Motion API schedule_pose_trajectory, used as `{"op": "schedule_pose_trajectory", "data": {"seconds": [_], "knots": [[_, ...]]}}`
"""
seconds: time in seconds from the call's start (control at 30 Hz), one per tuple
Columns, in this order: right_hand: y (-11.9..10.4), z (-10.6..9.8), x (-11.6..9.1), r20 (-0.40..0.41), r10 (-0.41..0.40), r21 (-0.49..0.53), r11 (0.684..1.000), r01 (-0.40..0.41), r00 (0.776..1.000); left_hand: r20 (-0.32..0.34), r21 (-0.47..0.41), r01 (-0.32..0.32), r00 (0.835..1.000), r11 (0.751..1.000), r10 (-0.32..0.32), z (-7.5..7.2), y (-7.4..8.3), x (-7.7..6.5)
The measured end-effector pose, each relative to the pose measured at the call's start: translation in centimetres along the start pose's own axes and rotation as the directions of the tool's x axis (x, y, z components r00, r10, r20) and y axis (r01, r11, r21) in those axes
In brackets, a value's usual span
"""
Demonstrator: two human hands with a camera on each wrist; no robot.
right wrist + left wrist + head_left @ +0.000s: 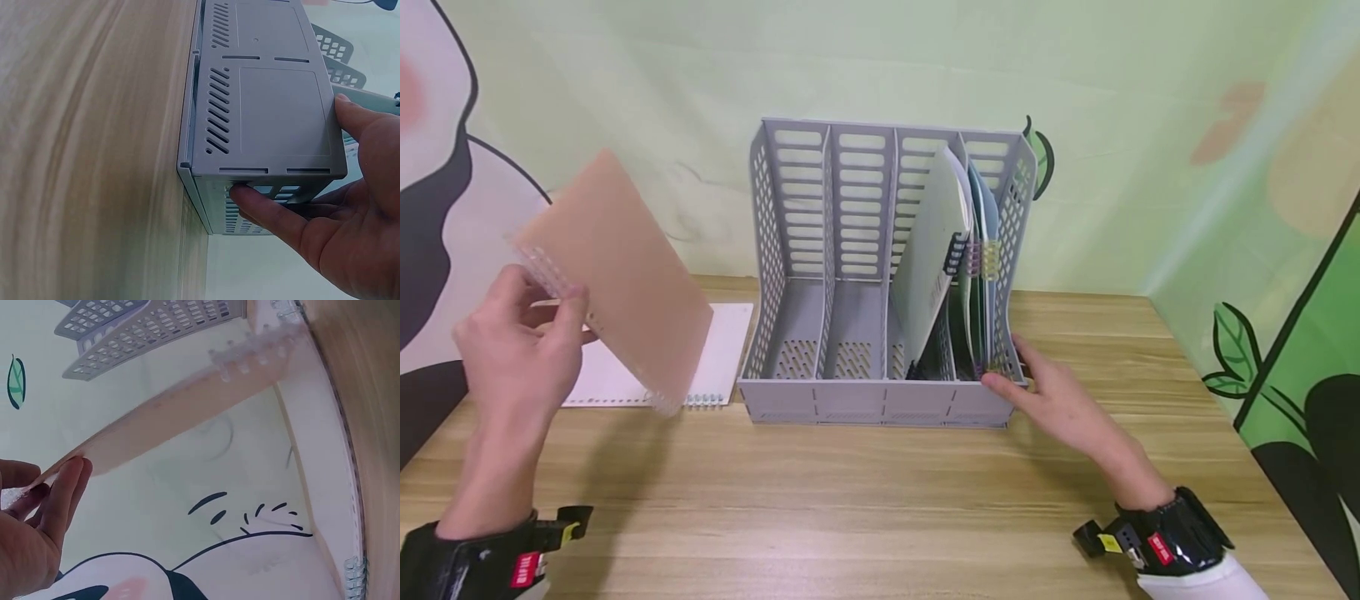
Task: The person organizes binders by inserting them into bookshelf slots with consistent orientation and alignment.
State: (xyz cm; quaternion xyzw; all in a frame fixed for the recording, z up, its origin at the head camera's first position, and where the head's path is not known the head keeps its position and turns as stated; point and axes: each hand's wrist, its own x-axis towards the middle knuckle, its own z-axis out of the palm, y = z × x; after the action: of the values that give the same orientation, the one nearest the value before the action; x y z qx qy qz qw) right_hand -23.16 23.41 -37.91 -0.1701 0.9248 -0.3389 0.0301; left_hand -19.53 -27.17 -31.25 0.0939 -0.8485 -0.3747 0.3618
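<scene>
My left hand (523, 342) pinches a tan loose-leaf notebook (628, 275) by its edge with clear binder rings. The notebook hangs tilted above the table, left of a grey file rack (850, 402) with upright dividers. At the rack's front right corner my right hand (1067, 408) grips the side, thumb over the front rim and fingers along the outer wall, as the right wrist view shows. A pale green notebook (925, 258) with black rings leans in the third compartment from the left. Blue-green notebooks (989, 208) with coloured rings stand in the rightmost compartment.
White ring-bound notebooks (730, 342) lie flat on the wooden table (850, 500), left of the rack and partly behind the tan one. A printed green cloth (880, 58) hangs behind the table, with another stretch along its right side.
</scene>
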Motion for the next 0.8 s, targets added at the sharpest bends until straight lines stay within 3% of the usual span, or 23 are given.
{"op": "schedule_pose_trajectory", "data": {"seconds": [0.17, 0.33, 0.57, 0.8], "knots": [[-0.07, -0.03, 0.0, 0.002, 0.003, -0.002, 1.0, -0.003, 1.0, 0.0, -0.019, 0.002, 1.0, 1.0, -0.002, -0.37, 0.33, -0.14], [-0.02, 0.0, 0.0, 0.002, 0.008, 0.003, 1.0, -0.008, 1.0, 0.014, 0.039, -0.02, 1.0, 0.999, 0.019, -0.38, 0.48, -0.31], [0.11, 0.08, -0.01, 0.001, 0.007, -0.002, 1.0, -0.007, 1.0, 0.001, 0.055, -0.107, 0.994, 0.993, 0.108, -0.22, 0.64, -0.36], [0.12, 0.06, 0.07, 0.004, 0.007, 0.001, 1.0, -0.007, 1.0, -0.011, 0.052, -0.153, 0.988, 0.987, 0.153, -0.22, 0.59, -0.4]]}}
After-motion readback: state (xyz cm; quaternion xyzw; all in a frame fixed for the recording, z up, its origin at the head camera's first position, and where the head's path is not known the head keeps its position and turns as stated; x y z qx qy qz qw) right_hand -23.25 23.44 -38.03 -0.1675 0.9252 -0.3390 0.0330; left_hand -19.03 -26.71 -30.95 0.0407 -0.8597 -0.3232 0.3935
